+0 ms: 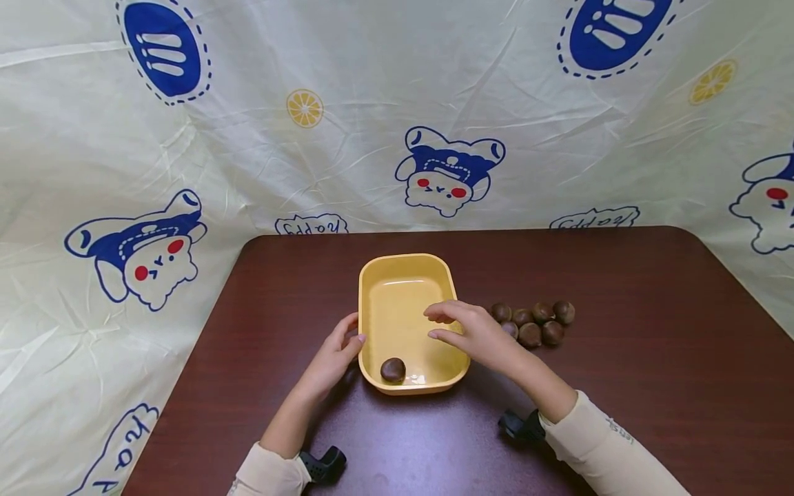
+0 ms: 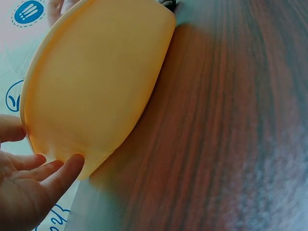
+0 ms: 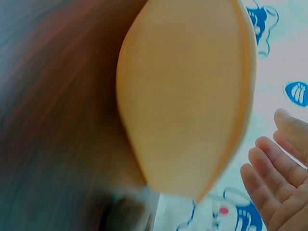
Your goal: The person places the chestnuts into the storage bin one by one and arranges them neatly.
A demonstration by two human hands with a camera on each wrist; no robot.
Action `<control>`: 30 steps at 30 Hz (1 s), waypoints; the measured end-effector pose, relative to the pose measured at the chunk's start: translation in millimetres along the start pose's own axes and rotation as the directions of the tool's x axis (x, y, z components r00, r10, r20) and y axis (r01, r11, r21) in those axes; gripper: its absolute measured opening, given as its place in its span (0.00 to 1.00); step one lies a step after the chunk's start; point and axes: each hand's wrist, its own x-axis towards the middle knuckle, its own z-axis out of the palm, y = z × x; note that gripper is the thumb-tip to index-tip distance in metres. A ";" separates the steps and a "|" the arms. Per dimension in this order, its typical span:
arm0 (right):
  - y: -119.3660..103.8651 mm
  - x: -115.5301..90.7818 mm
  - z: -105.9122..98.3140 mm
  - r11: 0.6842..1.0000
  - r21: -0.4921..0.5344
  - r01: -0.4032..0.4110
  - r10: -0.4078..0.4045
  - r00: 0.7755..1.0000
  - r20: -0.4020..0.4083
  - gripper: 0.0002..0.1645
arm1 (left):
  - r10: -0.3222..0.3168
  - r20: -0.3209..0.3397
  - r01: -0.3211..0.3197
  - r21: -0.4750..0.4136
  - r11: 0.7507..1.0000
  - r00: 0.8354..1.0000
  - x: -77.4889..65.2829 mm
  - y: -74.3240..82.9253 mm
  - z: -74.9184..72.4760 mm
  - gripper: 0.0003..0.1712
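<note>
My left hand (image 1: 331,358) steadies the yellow plastic tray (image 1: 434,272); right hand (image 1: 474,334) hovers empty, fingers relaxed — I'd brace the tray firmly.

You are sitting at a staged recording corner, likely in a home: a cartoon-printed sheet (image 1: 397,138) is hanging as backdrop behind and left of the dark wooden table (image 1: 620,386).

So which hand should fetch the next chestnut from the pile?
Probably the right hand: it hovers empty over the tray's right rim, beside the chestnut pile. The left hand rests against the tray's left side, across the tray from the pile.
</note>
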 end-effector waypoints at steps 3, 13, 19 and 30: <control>8.9 -11.4 -14.0 0.999 -0.034 -0.021 0.019 0.998 -0.058 0.17 | -0.001 0.005 0.001 -0.004 1.000 1.000 0.1 0.7 0.0 0.26; 51.7 -57.8 -59.3 0.963 -0.214 -0.166 0.122 0.972 -0.203 0.18 | 0.008 0.012 -0.008 -0.014 1.000 1.000 1.0 -0.6 -0.4 0.26; 73.8 -84.1 -78.0 0.937 -0.233 -0.261 0.194 0.942 -0.274 0.16 | 0.005 0.017 -0.005 -0.015 1.000 1.000 2.1 -1.8 -0.7 0.25; 101.2 -101.9 -77.9 0.911 -0.224 -0.345 0.295 0.927 -0.230 0.15 | 0.012 0.012 -0.013 0.004 1.000 1.000 0.8 -1.2 -0.1 0.26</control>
